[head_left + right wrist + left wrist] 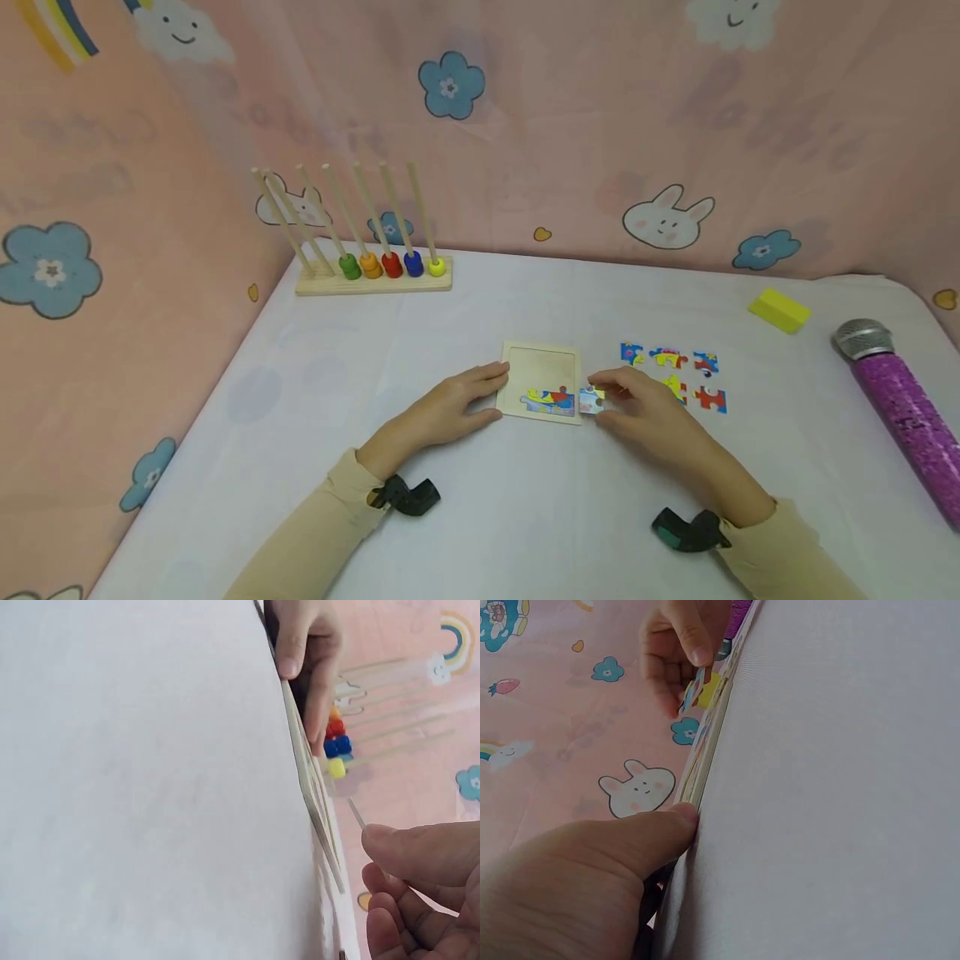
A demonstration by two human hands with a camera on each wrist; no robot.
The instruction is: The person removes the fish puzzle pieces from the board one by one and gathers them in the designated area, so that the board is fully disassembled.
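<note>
A wooden puzzle tray [540, 375] lies on the table, with joined colourful pieces [551, 400] along its bottom right. My left hand [450, 406] rests at the tray's left side, fingers fairly straight; its thumb [660, 832] touches the tray edge in the left wrist view. Between thumb and fingertips, my right hand [648, 412] pinches a puzzle piece [590, 402] beside the tray's right edge. In the right wrist view that piece [356, 812] appears edge-on, raised off the table. Several loose puzzle pieces [709, 400] lie to the right, partly hidden by the right hand.
A wooden bead rack [375, 284] with upright rods and coloured beads stands at the back left. At the right lie a yellow block [780, 311] and a glittery purple microphone [903, 417]. A pink patterned cloth [540, 150] hangs behind the white table [480, 517].
</note>
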